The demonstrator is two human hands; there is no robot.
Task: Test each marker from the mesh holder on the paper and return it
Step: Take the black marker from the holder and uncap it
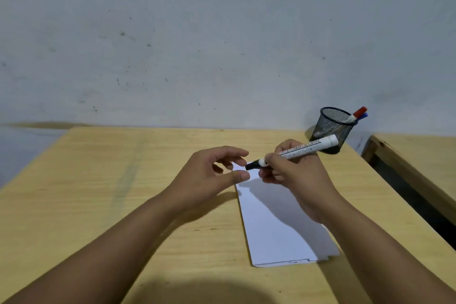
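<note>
A white paper sheet [276, 227] lies on the wooden table [123, 180], right of centre. My right hand [296, 175] grips a white marker with a black cap [296, 150], held above the paper's far end, black end pointing left. My left hand [209, 173] hovers just left of that black end, fingers curled and apart, thumb and forefinger close to the cap but not clearly touching it. A black mesh holder [332, 131] stands at the table's far right corner with a red-capped marker [357, 113] and a blue-capped marker [363, 116] leaning in it.
A plain grey wall rises behind the table. A second wooden table [419, 155] sits to the right, separated by a dark gap [407, 192]. The table's right edge runs close to the holder and the paper.
</note>
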